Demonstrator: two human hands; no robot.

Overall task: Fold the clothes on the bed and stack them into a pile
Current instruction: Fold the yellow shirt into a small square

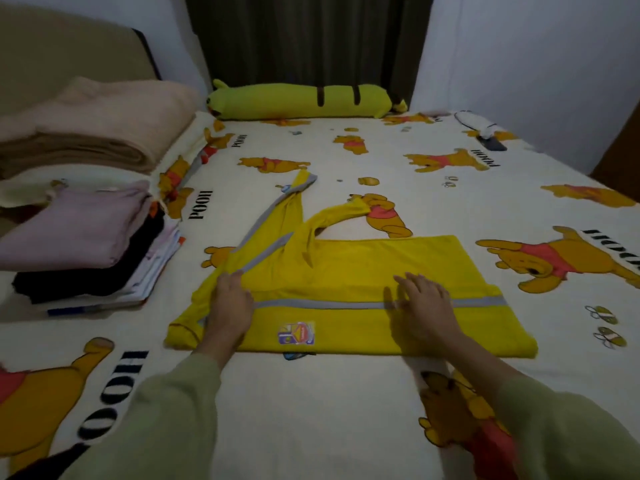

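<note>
Garment: yellow shirt with grey stripes, lying on the bed sheet near the middle of the bed, folded lengthwise into a wide band; a printed badge shows on its near layer.
Sleeves: 2 long sleeves run from the shirt's left part toward the far side of the bed, 1 straight with a grey stripe, 1 bent to the right.
Left hand: flat on the shirt's left part, palm down, fingers straight and close together, pressing the cloth.
Right hand: flat on the shirt's right part, over the grey stripe, fingers straight and slightly spread; edges blurred.
Grip: neither hand pinches or curls round anything.
Pile: stack of folded clothes at the left edge of the bed, pink piece on top, black and white layers beneath; well apart from the shirt.
Other: folded beige blanket behind the stack; green bolster pillow along the far edge.
Sleeves of person: pale green, both forearms in view.
</note>
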